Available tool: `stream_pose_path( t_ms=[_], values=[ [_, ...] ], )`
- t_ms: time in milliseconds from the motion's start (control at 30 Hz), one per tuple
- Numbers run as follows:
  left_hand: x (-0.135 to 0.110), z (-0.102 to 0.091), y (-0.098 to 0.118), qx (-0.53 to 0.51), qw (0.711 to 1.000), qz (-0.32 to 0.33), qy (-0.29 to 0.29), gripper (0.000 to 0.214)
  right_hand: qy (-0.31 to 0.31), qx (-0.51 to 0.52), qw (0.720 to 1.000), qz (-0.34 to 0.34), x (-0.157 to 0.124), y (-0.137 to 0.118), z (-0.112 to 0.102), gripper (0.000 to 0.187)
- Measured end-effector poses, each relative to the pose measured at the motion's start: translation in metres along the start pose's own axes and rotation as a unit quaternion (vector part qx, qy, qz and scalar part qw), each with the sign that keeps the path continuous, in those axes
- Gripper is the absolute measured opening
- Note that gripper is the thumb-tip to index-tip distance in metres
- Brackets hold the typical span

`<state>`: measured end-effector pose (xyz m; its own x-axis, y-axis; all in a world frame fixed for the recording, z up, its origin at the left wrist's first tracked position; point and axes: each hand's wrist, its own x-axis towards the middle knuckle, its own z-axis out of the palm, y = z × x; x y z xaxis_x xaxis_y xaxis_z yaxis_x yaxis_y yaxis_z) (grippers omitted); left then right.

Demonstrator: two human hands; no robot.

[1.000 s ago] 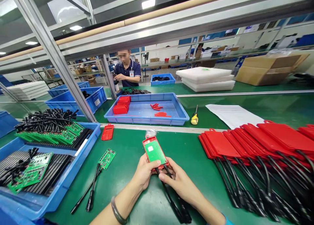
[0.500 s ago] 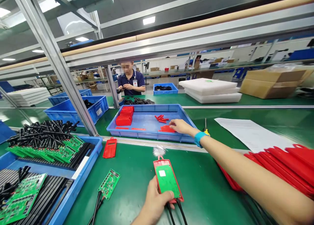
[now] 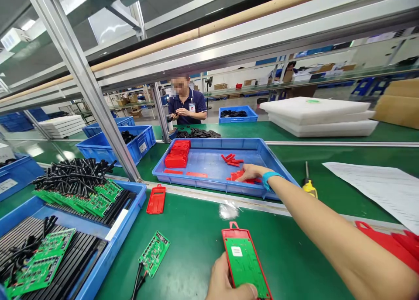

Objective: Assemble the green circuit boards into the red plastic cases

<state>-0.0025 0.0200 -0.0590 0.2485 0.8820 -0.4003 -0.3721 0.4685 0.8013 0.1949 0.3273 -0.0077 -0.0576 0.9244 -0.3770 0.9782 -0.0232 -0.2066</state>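
Note:
In my left hand (image 3: 229,282) is a red plastic housing (image 3: 230,234) with a hanging loop at its top. A green circuit board (image 3: 244,267) lies in it, a white label on its face and my thumb over its lower end. My right hand (image 3: 253,172), below a blue wristband, reaches into the blue tray (image 3: 209,184). Its fingers are bent down and closed on small flat red plastic pieces (image 3: 234,175); the fingertips are partly hidden. Loose red strips (image 3: 231,160) and a stack of red covers (image 3: 177,154) also lie in this tray.
A red cover (image 3: 156,199) and a wired circuit board (image 3: 154,253) lie on the green bench. At left, a blue bin (image 3: 131,212) holds boards with black cables. A yellow-handled screwdriver (image 3: 309,188) and paper (image 3: 369,186) lie right. A metal post (image 3: 88,86) stands left; a co-worker (image 3: 188,101) sits opposite.
The view has shifted, so most things appear farther left. My left hand with the housing is lower in view. My right hand stays at the red pieces, which are now more spread out.

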Motion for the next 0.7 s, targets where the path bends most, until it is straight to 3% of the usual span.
stream_pose_path(
  t_ms=[267,500,700],
  values=[
    [-0.002,0.002,0.002,0.003,1.0,0.015,0.006,0.07,0.046,-0.027,0.997,0.057,-0.006,-0.008,-0.006,0.038],
    [-0.001,0.002,0.003,0.031,0.999,0.028,-0.008,0.062,0.006,-0.036,0.997,0.062,-0.005,-0.029,0.0,0.028],
    [0.001,-0.001,-0.003,0.021,1.0,0.022,-0.001,0.074,-0.012,-0.043,0.996,0.074,-0.002,-0.048,-0.002,0.027]
  ],
)
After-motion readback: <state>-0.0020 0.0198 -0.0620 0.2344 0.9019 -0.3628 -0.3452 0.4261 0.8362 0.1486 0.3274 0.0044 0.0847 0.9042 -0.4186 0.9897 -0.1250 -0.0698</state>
